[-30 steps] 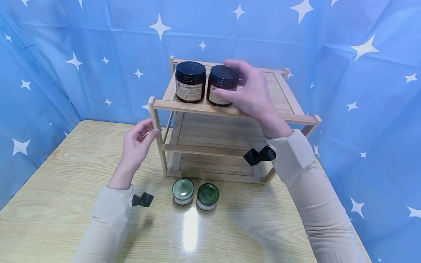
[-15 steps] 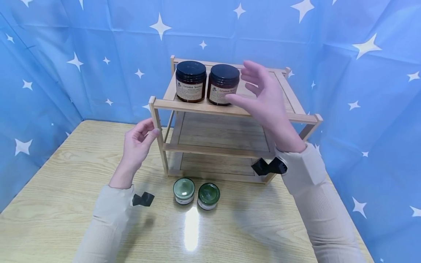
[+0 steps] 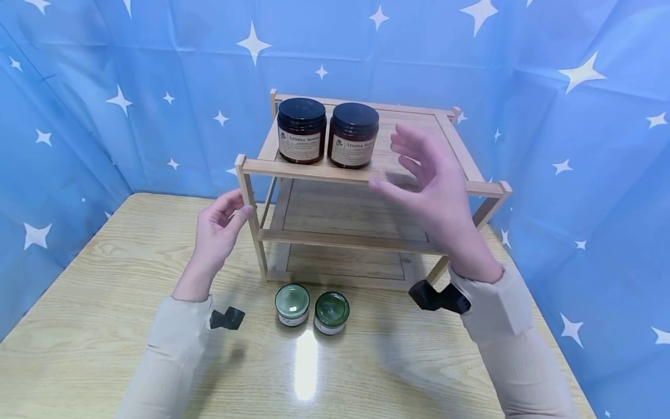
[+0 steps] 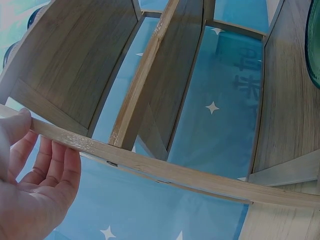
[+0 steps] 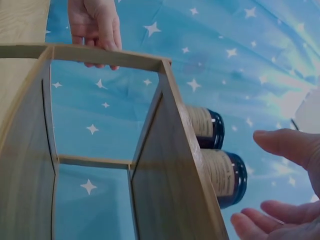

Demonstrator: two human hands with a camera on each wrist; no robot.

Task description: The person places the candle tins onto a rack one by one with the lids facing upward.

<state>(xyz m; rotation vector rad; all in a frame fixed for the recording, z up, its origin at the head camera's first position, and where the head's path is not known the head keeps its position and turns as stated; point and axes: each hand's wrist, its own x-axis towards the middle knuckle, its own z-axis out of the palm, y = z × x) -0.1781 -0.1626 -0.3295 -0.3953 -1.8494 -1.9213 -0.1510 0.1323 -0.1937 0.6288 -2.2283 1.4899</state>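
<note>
Dark jars (image 3: 353, 139) were shelved, upper centre; green jars (image 3: 332, 309), lower centre, seemed pending. Left hand (image 3: 220, 224) pinched rack post (image 3: 255, 228); right hand (image 3: 437, 183) hung spread.

Over the link I made out dark brown Aroma jars (image 3: 353, 135) with black lids (image 3: 356, 116) and cream labels (image 3: 352, 153). The wooden rack (image 3: 309, 171) was pale tan, the worktop (image 3: 131, 262) a yellowish woodgrain. I also saw a pale green jar (image 3: 292, 301), a deep green jar (image 3: 332, 309), off-white sleeves (image 3: 175, 334) and a blue curtain (image 3: 183, 75) patterned with white four-pointed stars (image 3: 253, 43).
</note>
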